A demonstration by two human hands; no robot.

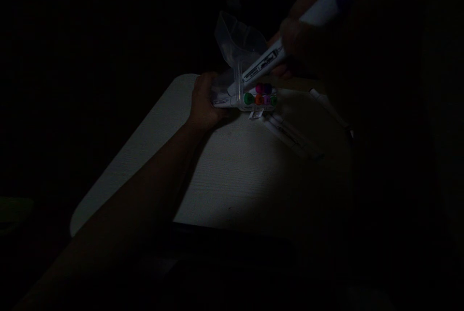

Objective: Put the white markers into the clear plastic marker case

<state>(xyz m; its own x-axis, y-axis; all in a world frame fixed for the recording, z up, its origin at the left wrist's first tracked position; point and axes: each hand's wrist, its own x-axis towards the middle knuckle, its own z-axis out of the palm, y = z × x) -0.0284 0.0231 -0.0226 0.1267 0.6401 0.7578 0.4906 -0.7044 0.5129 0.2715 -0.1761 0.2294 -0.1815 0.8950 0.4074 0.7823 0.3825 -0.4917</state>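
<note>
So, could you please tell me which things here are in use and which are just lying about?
In use:
- marker, gripped in the right hand
- clear marker case, steadied by the left hand
- markers in the case

Lying about:
- loose markers on the table

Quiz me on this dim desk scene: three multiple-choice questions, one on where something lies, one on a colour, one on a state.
1. Where do the loose markers lie?
A. on the white table, right of the case
B. on the floor
C. inside a drawer

2. What colour is the leftmost cap end showing in the marker case?
A. yellow
B. green
C. black

3. How is the case's clear lid?
A. snapped shut
B. missing
C. flipped open, standing up

Answers: 1 A, they rest on the tabletop beside the case. 2 B, the end shows green. 3 C, the lid rises above the case, which the left hand grips while the right hand holds a white marker at its opening.
</note>
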